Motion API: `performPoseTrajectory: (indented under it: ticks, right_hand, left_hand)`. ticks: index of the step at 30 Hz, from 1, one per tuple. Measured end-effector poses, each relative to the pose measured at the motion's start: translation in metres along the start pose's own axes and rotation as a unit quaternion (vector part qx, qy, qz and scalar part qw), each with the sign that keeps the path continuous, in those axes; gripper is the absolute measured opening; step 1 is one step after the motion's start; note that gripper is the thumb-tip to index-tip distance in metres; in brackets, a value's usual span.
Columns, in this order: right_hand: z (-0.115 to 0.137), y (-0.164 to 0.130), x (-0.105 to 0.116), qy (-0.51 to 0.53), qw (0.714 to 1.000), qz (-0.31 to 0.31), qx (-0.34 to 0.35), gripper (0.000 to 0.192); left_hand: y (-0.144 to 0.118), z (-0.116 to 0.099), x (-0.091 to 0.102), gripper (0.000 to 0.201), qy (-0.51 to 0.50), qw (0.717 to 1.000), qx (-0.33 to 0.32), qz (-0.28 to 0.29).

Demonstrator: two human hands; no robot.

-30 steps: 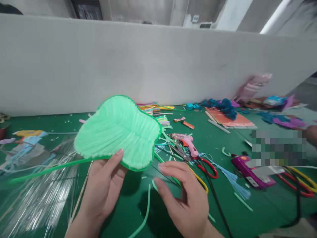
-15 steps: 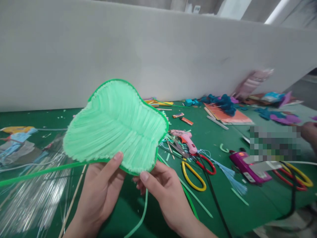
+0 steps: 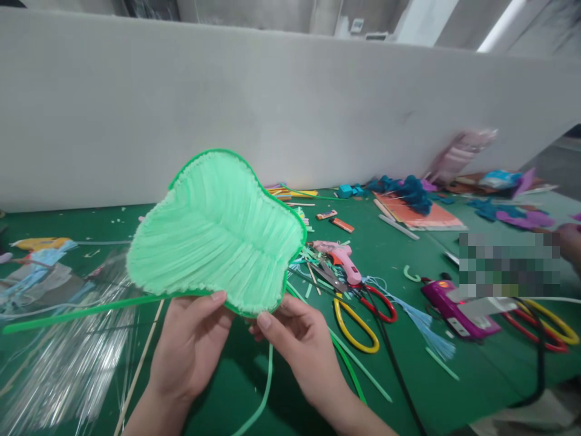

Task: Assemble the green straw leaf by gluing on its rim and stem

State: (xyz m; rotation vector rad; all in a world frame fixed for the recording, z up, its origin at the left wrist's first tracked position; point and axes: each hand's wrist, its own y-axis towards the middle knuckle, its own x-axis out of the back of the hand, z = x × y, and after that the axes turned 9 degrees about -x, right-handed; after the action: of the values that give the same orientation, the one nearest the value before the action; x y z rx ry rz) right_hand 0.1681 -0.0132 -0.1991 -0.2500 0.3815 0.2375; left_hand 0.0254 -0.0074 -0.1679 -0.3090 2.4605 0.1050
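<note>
Both forearms enter from the lower edge and converge upward, wrists slightly bent, palms turned inward. The left hand pinches the lower rim of a pleated mint-green panel, thumb in front and fingers curled behind; the right hand pinches the lower right corner likewise, its fingertips partly hidden. Between the hands is a narrow gap, in which a pale green strip curves down over the green tabletop. The panel is raised above the tabletop, its face toward the viewer. Its long axis runs across the view, the central crease sloping down from upper left to lower right; the broad end lies left, the narrower lobe right. A darker green edging borders much of the outline, and a green tail extends leftward from the lower rim, above clear film strands. Just right of the right hand lie scissors with yellow and red handles, limiting sideways room there; beyond their blades lies a pink glue gun. Farther right are a magenta device and, at the edge, another person's hand. A white partition bounds the far side, behind the panel's upper rim.
</note>
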Motion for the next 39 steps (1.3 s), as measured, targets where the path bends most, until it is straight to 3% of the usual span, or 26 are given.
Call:
performPoseTrajectory:
  ticks: [4, 7, 9, 12, 15, 18, 21, 25, 28, 31, 34, 37, 39]
  right_hand:
    - [-0.001, -0.001, 0.000, -0.028, 0.999, 0.006, 0.015, 0.028]
    - [-0.001, -0.005, 0.002, -0.116, 0.988, -0.068, 0.078, 0.019]
    - [0.000, -0.008, 0.006, -0.208, 0.949, -0.143, 0.191, 0.020]
    - [0.005, -0.011, 0.012, -0.339, 0.847, -0.192, 0.362, 0.006]
    - [0.009, -0.009, 0.012, -0.413, 0.783, -0.185, 0.426, 0.024]
    - [0.009, -0.006, 0.010, -0.413, 0.784, -0.185, 0.425, 0.023]
    - [0.007, -0.008, 0.011, -0.345, 0.820, -0.187, 0.416, 0.022]
    - [0.004, -0.016, 0.015, -0.303, 0.859, -0.120, 0.394, 0.024]
    - [0.002, -0.018, 0.016, -0.325, 0.863, -0.103, 0.373, 0.021]
    - [0.002, -0.015, 0.018, -0.350, 0.839, -0.148, 0.390, 0.021]
    - [0.006, -0.012, 0.023, -0.399, 0.791, -0.206, 0.416, 0.027]
    - [0.012, -0.012, 0.029, -0.453, 0.754, -0.203, 0.431, 0.031]
    - [0.015, -0.013, 0.031, -0.466, 0.744, -0.190, 0.439, 0.030]
  left_hand:
    - [0.002, 0.002, -0.002, 0.037, -0.023, 0.999, -0.016, -0.029]
    - [0.003, 0.001, -0.002, 0.044, -0.034, 0.998, -0.027, -0.045]
    - [0.002, 0.001, -0.003, 0.046, -0.033, 0.998, -0.030, -0.053]
    - [0.001, 0.002, -0.005, 0.048, -0.027, 0.998, -0.020, -0.052]
    - [0.001, 0.004, -0.006, 0.047, -0.026, 0.998, 0.000, -0.050]
    - [0.000, 0.006, -0.006, 0.046, -0.028, 0.998, 0.006, -0.060]
    - [-0.001, 0.005, -0.006, 0.041, -0.032, 0.997, 0.007, -0.073]
    - [-0.002, 0.004, -0.005, 0.041, -0.042, 0.996, 0.005, -0.072]
    - [-0.001, 0.004, -0.005, 0.047, -0.042, 0.997, 0.000, -0.070]
    - [-0.001, 0.004, -0.005, 0.049, -0.038, 0.998, -0.004, -0.059]
    - [-0.001, 0.004, -0.005, 0.048, -0.037, 0.998, -0.001, -0.052]
    - [-0.001, 0.003, -0.005, 0.042, -0.035, 0.998, 0.009, -0.057]
    - [-0.001, 0.003, -0.005, 0.034, -0.029, 0.998, 0.018, -0.057]
